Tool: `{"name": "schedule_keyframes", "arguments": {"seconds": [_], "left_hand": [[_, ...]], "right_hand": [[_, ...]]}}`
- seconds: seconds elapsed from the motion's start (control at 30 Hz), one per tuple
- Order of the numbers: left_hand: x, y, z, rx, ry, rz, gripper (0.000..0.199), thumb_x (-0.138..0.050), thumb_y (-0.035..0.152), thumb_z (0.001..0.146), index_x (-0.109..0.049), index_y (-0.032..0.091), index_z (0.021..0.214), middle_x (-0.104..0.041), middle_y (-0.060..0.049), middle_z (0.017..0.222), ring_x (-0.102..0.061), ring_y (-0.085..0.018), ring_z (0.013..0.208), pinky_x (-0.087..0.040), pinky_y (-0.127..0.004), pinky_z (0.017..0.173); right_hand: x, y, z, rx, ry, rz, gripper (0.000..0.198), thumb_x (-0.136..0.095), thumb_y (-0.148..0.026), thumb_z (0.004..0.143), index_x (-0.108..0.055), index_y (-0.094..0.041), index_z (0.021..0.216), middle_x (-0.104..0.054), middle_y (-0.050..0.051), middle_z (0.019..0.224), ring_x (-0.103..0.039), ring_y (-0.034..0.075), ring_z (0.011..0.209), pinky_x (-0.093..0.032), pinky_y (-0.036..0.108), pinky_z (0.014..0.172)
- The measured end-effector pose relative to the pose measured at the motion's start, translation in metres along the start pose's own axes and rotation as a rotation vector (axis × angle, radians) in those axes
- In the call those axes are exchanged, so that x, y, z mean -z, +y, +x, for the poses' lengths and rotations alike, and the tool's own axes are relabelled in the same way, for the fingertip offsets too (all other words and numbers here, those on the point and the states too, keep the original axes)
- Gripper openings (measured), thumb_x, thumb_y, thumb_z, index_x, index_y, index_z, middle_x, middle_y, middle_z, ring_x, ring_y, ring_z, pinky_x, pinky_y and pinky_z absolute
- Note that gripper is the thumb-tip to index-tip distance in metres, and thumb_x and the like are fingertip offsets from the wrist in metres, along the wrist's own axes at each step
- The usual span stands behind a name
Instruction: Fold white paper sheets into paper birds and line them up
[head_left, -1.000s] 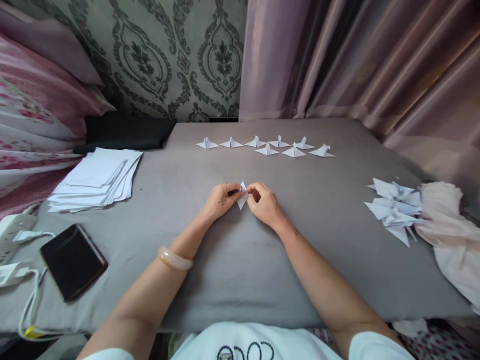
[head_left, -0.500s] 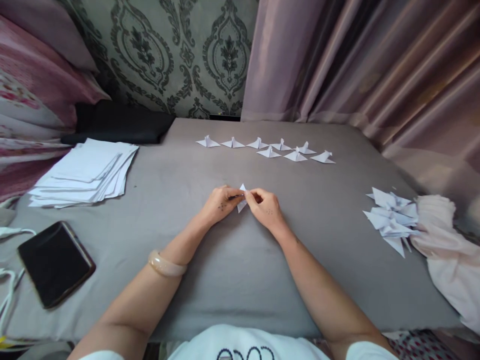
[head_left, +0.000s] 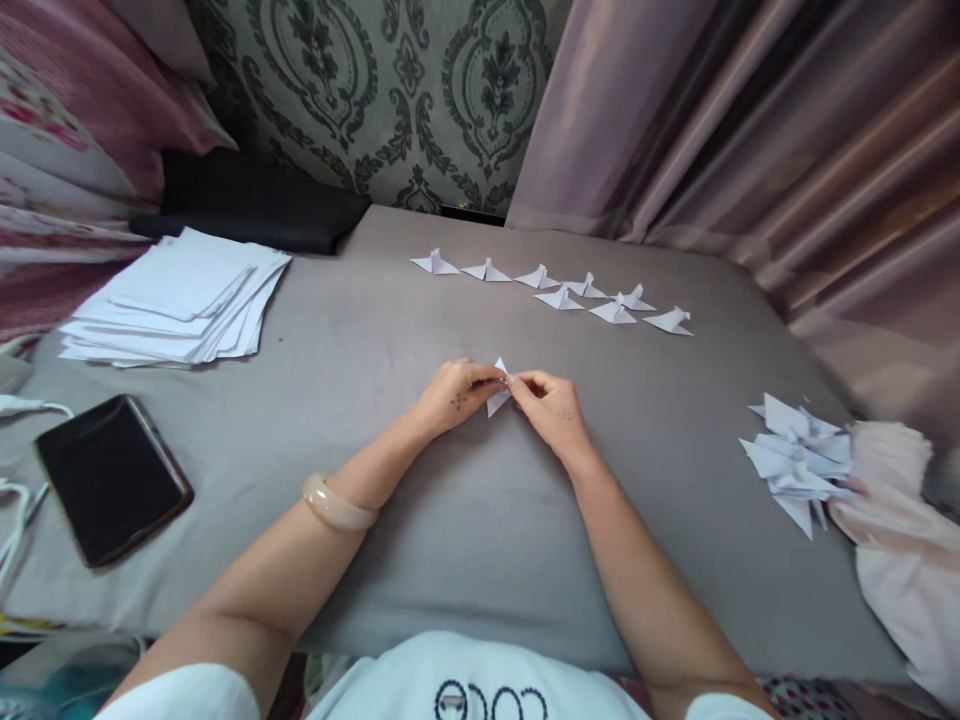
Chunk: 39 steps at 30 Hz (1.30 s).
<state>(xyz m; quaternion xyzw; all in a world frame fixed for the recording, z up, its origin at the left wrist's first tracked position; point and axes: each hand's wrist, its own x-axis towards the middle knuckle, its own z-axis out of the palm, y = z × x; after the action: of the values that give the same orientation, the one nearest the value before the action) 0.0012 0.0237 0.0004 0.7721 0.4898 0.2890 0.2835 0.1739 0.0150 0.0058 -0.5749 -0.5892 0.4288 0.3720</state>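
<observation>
Between my hands, above the middle of the grey cloth, is a small folded white paper piece (head_left: 496, 401), with one point facing away from me and one toward me. My left hand (head_left: 460, 393) pinches it from the left, thumb and fingers pressed together. From the right, my right hand (head_left: 551, 405) pinches the same paper with thumb and forefinger. The fingers hide its centre. Beyond my hands, several folded paper birds (head_left: 559, 298) stand in two uneven rows with their wings spread.
At the left lie a stack of white paper sheets (head_left: 176, 300), a dark tablet (head_left: 112, 480) and white cables (head_left: 15, 520). A black folded cloth (head_left: 255, 205) is behind the stack. At the right, a pile of folded paper cranes (head_left: 799, 460) touches a pale pink cloth (head_left: 892, 520).
The camera view has tilted and shifted, so the table items sit differently in the picture. Both hands still pinch the folded paper, with only slight finger movement.
</observation>
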Motion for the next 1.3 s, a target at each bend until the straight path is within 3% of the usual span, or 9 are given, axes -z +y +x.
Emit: {"name": "schedule_keyframes", "arguments": {"seconds": [0.2, 0.33, 0.53, 0.83, 1.03, 1.3], "left_hand": [[-0.002, -0.001, 0.001, 0.014, 0.009, -0.015, 0.019, -0.059, 0.027, 0.089, -0.075, 0.022, 0.098, -0.072, -0.004, 0.084, -0.065, -0.015, 0.077, -0.045, -0.022, 0.068], [-0.002, 0.000, 0.001, 0.022, 0.011, -0.038, 0.019, -0.059, 0.026, 0.089, -0.075, 0.021, 0.096, -0.074, -0.004, 0.088, -0.066, -0.015, 0.078, -0.046, -0.022, 0.070], [-0.002, -0.001, 0.001, 0.032, 0.013, -0.031, 0.019, -0.058, 0.026, 0.089, -0.075, 0.023, 0.098, -0.074, -0.004, 0.087, -0.066, -0.016, 0.079, -0.047, -0.024, 0.072], [0.000, 0.001, 0.001, 0.028, 0.008, -0.052, 0.020, -0.057, 0.028, 0.089, -0.075, 0.020, 0.091, -0.074, -0.003, 0.087, -0.066, -0.015, 0.078, -0.047, -0.022, 0.070], [-0.001, 0.000, 0.001, 0.036, 0.018, -0.042, 0.019, -0.059, 0.027, 0.088, -0.075, 0.021, 0.095, -0.074, -0.004, 0.088, -0.067, -0.016, 0.079, -0.047, -0.023, 0.072], [0.000, 0.002, 0.001, 0.028, 0.023, 0.008, 0.018, -0.060, 0.026, 0.088, -0.076, 0.023, 0.095, -0.074, -0.004, 0.086, -0.067, -0.016, 0.077, -0.047, -0.024, 0.069]], "right_hand": [[0.004, -0.002, 0.004, -0.234, -0.109, 0.226, 0.030, -0.069, -0.046, 0.072, -0.069, -0.016, 0.077, -0.060, 0.000, 0.068, -0.045, 0.008, 0.054, -0.030, 0.022, 0.045], [0.005, -0.004, 0.007, -0.301, -0.124, 0.269, 0.028, -0.072, -0.043, 0.068, -0.067, -0.016, 0.072, -0.059, 0.001, 0.066, -0.043, 0.007, 0.052, -0.028, 0.020, 0.041], [0.005, -0.004, 0.007, -0.294, -0.132, 0.242, 0.023, -0.069, -0.039, 0.073, -0.067, -0.016, 0.075, -0.052, -0.002, 0.057, -0.040, 0.006, 0.047, -0.027, 0.018, 0.038], [0.007, -0.006, 0.011, -0.312, -0.155, 0.215, 0.015, -0.067, -0.028, 0.075, -0.065, -0.015, 0.068, -0.058, 0.000, 0.062, -0.044, 0.005, 0.046, -0.029, 0.017, 0.035], [0.009, -0.016, 0.011, -0.339, -0.164, 0.150, 0.014, -0.066, -0.025, 0.076, -0.063, -0.015, 0.067, -0.050, -0.004, 0.051, -0.039, 0.004, 0.040, -0.028, 0.018, 0.036], [0.011, -0.007, 0.014, -0.199, -0.146, 0.004, 0.014, -0.065, -0.030, 0.071, -0.067, -0.016, 0.072, -0.052, -0.004, 0.051, -0.042, 0.007, 0.044, -0.031, 0.020, 0.040]]}}
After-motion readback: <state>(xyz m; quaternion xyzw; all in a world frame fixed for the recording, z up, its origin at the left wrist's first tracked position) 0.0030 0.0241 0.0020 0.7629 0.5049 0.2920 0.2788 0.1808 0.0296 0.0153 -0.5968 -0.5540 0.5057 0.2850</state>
